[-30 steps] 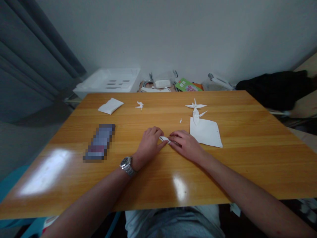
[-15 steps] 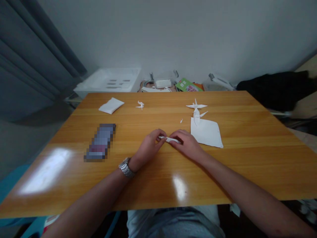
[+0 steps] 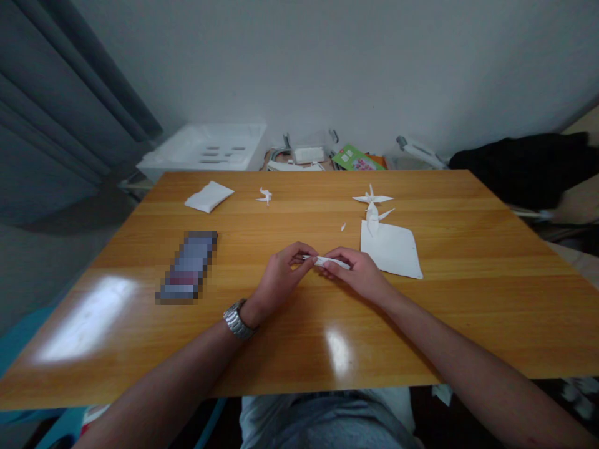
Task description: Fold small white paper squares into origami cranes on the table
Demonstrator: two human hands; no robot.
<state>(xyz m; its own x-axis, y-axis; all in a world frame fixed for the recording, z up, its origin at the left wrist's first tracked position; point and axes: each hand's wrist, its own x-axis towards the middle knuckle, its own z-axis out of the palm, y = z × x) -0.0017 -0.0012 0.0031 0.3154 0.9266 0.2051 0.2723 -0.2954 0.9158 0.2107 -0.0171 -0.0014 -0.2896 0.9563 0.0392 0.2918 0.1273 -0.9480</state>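
A narrow piece of folded white paper (image 3: 333,262) is held between both hands above the middle of the wooden table (image 3: 281,349). My left hand (image 3: 287,268), with a metal watch (image 3: 239,319) on its wrist, pinches the left end. Closed on the right part is my right hand (image 3: 358,271), its thumb lying along the near side of the fold. Just beyond the right hand lies a flat white sheet (image 3: 393,249). Folded paper cranes (image 3: 373,215) rest at that sheet's far edge. Fingers hide part of the held paper.
At the left lies a blurred phone (image 3: 189,265). Behind it is a folded white paper (image 3: 209,196), with a small folded paper figure (image 3: 264,196) to its right. A tiny scrap (image 3: 343,227) lies past the hands. A white tray (image 3: 206,146) stands beyond the table's far edge.
My right thumb has come onto the near face of the folded paper, and more of its right end shows. The left hand keeps its pinch almost unmoved.
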